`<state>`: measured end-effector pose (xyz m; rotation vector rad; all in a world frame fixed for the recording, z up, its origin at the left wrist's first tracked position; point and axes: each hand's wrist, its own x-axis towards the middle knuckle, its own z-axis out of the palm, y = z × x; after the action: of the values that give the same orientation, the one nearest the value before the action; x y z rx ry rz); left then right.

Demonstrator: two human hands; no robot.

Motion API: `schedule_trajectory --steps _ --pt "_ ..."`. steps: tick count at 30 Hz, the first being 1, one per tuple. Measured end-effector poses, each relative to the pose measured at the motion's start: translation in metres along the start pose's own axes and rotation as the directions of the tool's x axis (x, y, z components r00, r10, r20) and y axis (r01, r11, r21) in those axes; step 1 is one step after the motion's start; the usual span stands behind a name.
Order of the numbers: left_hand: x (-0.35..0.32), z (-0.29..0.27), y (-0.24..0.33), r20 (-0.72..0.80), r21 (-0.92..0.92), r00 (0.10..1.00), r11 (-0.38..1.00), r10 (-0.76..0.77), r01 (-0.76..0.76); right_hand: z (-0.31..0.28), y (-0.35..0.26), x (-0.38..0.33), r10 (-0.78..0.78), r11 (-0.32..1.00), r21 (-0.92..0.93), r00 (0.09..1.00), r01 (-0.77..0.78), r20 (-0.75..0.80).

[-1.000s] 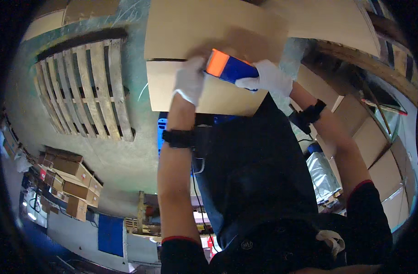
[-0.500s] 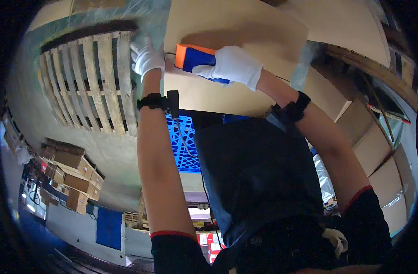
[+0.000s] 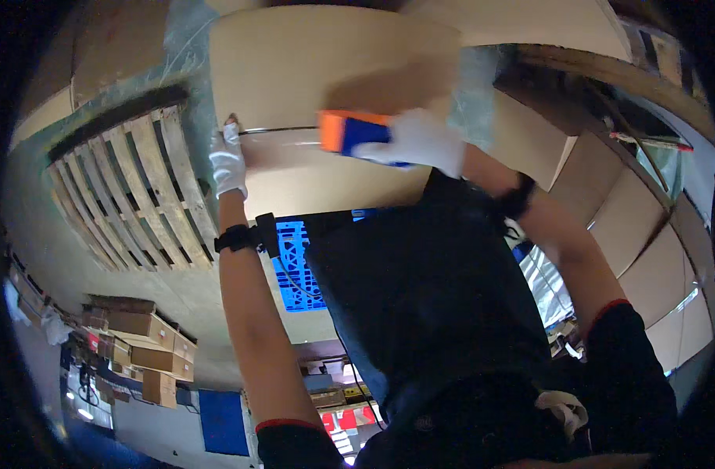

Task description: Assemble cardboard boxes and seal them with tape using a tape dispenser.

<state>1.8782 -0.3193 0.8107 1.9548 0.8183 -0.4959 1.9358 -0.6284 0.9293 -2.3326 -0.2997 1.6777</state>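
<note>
A large cardboard box (image 3: 295,70) lies in front of me, its top flaps meeting at a dark seam. My right hand (image 3: 428,143), white-gloved and a little blurred, grips a blue and orange tape dispenser (image 3: 361,138) over that seam. The dispenser's orange end points left, and a shiny strip runs along the seam to its left. At the box's left edge is my left hand (image 3: 229,162), also gloved, with fingers stretched out by the seam's end. Its fingertips look bare or dark.
A wooden pallet (image 3: 130,191) lies on the floor to the left. Under the box's near side shows a blue plastic pallet (image 3: 299,270). Cardboard boxes (image 3: 607,203) stand at the right, and a stack of smaller boxes (image 3: 150,344) sits farther off at left.
The box and both hands now appear lower and farther left in the view. My right hand and the dispenser have shifted rightward along the seam. My left hand's fingers now lie by the seam's left end.
</note>
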Motion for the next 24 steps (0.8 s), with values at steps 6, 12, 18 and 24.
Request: schedule_trajectory --steps 6,12,18,24 --pt "0.004 -0.011 -0.008 -0.057 0.154 0.983 0.974 0.174 -0.164 0.037 0.151 -0.063 0.012 0.999 -0.029 0.957 -0.021 -0.291" --pt "-0.127 0.156 0.124 0.477 0.512 0.721 0.508 0.502 -0.692 0.024 0.162 -0.056 0.104 0.965 -0.22 0.98 -0.141 -0.173" --pt "-0.147 0.216 0.123 0.483 0.471 0.585 0.37 0.651 -0.801 0.048 0.246 -0.065 -0.072 0.997 0.022 0.966 0.08 -0.249" --pt "-0.148 0.251 0.107 0.578 -0.035 0.779 0.961 0.243 -0.273 0.071 0.197 -0.009 0.262 0.955 -0.111 0.956 -0.277 -0.129"
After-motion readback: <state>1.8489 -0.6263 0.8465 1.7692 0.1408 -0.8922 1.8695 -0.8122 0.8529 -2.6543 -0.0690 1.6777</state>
